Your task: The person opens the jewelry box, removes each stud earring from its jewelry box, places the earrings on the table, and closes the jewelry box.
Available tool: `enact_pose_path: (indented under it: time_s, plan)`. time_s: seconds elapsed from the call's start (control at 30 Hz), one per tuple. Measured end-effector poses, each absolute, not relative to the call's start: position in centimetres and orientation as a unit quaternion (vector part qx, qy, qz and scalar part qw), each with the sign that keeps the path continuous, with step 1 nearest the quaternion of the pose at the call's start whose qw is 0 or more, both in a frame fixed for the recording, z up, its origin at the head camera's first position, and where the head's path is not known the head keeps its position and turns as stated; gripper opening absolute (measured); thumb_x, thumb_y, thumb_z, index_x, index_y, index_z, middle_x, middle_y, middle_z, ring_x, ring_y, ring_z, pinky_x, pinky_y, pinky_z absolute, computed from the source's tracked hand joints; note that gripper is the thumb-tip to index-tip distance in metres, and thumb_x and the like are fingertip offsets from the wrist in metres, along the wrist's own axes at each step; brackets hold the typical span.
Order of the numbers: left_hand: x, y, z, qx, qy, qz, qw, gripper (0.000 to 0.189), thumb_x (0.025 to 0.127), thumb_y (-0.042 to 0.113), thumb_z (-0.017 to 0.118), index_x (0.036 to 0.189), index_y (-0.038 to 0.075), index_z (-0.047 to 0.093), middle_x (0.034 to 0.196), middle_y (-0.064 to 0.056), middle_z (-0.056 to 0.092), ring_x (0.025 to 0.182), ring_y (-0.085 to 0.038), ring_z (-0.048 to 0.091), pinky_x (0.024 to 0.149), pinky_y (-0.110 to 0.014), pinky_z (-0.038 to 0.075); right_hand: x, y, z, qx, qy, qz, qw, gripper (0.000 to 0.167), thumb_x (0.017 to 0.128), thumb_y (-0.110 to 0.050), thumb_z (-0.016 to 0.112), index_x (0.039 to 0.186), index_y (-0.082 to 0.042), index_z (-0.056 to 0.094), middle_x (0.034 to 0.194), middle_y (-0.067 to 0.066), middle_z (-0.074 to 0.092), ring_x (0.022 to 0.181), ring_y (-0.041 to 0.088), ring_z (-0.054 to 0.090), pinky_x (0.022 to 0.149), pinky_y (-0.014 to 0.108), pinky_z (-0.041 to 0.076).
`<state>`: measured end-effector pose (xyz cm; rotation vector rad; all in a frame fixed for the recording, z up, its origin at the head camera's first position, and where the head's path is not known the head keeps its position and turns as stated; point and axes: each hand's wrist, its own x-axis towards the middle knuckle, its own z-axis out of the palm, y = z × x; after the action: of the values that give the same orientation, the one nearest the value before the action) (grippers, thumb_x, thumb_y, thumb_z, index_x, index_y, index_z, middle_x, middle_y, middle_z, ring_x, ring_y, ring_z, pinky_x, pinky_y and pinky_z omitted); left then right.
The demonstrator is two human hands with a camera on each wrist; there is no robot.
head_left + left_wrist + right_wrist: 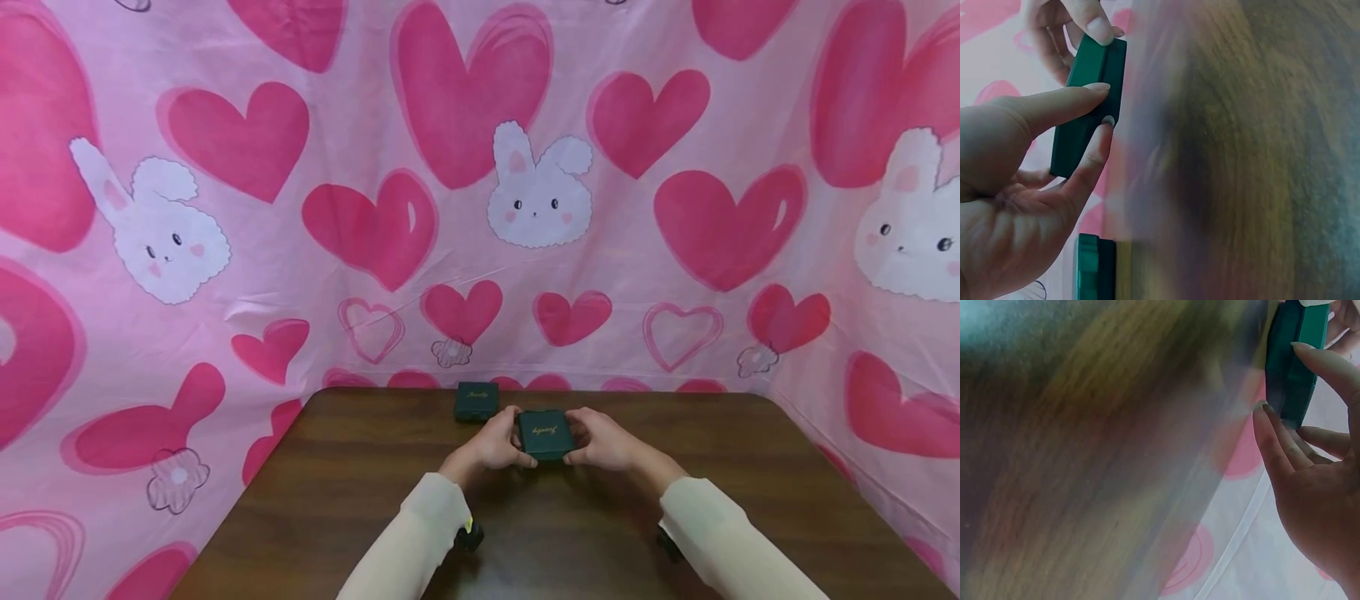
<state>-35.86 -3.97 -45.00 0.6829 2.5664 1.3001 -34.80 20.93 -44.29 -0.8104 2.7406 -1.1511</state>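
Observation:
Between both hands is a small dark green gift box (547, 435) with gold script on its lid. My left hand (498, 440) grips the box's left side, thumb on the near edge and fingers behind and below. On the opposite side my right hand (604, 440) holds it with the thumb at the front edge, the fingertips touching its side and underside in the right wrist view. The box (1088, 106) looks closed, a seam showing along its side. A second green box (477, 401) with similar lettering stands behind my left hand, touched by neither hand.
A brown wood-grain table (570, 542) lies under the hands. Its back edge meets a pink cloth backdrop (465, 275) with hearts and rabbits, which also hangs along both sides. The second box sits close to that back edge.

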Motion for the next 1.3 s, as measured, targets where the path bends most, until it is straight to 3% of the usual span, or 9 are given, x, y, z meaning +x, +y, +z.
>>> enact_pose_path:
  time_s: [0.27,0.63,1.07,1.3]
  plan:
    - [-35.5,-4.5,-45.2,0.23,0.851,0.458,0.113,0.082,0.077,0.002,0.088,0.142,0.002,0.039,0.113,-0.013,0.063,0.096,-0.022,0.059,0.099,-0.042,0.05,-34.2,20.4,-44.7,-0.265,0.89,-0.37,0.024,0.076,0.078,-0.007,0.087,0.136,0.02,0.045,0.12,0.024,0.057,0.105,0.034,0.069,0.087,0.045,0.058]
    - [-35.2,-5.1,-45.8,0.219,0.857,0.447,0.129,0.084,0.076,0.003,0.089,0.144,0.003,0.039,0.115,-0.013,0.058,0.097,-0.024,0.056,0.095,-0.041,0.051,-33.2,20.0,-45.3,-0.24,0.893,-0.377,0.048,0.069,0.08,-0.003,0.086,0.134,0.018,0.049,0.122,0.021,0.057,0.107,0.033,0.069,0.088,0.043,0.057]
    - [-35.0,-5.1,-46.6,0.224,0.864,0.431,0.13,0.088,0.075,0.004,0.09,0.145,0.0,0.038,0.105,-0.01,0.056,0.088,-0.019,0.057,0.075,-0.029,0.052,-32.3,19.9,-46.0,-0.267,0.883,-0.384,0.039,0.069,0.078,0.001,0.085,0.131,0.023,0.047,0.118,0.025,0.056,0.101,0.036,0.069,0.082,0.041,0.059]
    - [-34.8,-5.1,-47.0,0.221,0.862,0.436,0.134,0.087,0.074,0.002,0.09,0.145,-0.001,0.039,0.107,-0.012,0.057,0.089,-0.02,0.058,0.077,-0.032,0.052,-32.4,20.0,-45.3,-0.287,0.899,-0.328,0.025,0.074,0.076,-0.007,0.087,0.135,0.018,0.049,0.119,0.021,0.054,0.1,0.028,0.063,0.087,0.044,0.057]
